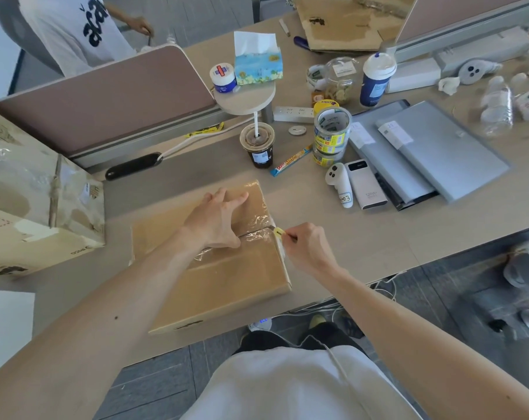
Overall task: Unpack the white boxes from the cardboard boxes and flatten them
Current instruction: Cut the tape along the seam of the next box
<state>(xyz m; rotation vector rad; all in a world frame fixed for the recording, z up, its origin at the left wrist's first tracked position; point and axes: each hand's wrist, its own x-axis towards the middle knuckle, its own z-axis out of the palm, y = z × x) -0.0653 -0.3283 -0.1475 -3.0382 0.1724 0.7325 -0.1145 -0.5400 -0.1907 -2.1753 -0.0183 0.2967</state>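
A closed cardboard box [223, 280] lies flat on the desk in front of me, its top seam covered with clear tape. My left hand [217, 219] presses on the box's top with spread fingers, the thumb near the seam. My right hand [305, 247] pinches a small yellow cutter [279, 232], whose tip meets the taped seam at the box's right edge. No white boxes are visible.
A larger taped cardboard box [35, 201] stands at the left. Behind the box are an iced coffee cup [258, 148], stacked tape rolls [331, 137], a white controller [339, 183], a power bank [366, 184] and grey laptops [433, 153]. The desk edge [378, 286] runs close on the right.
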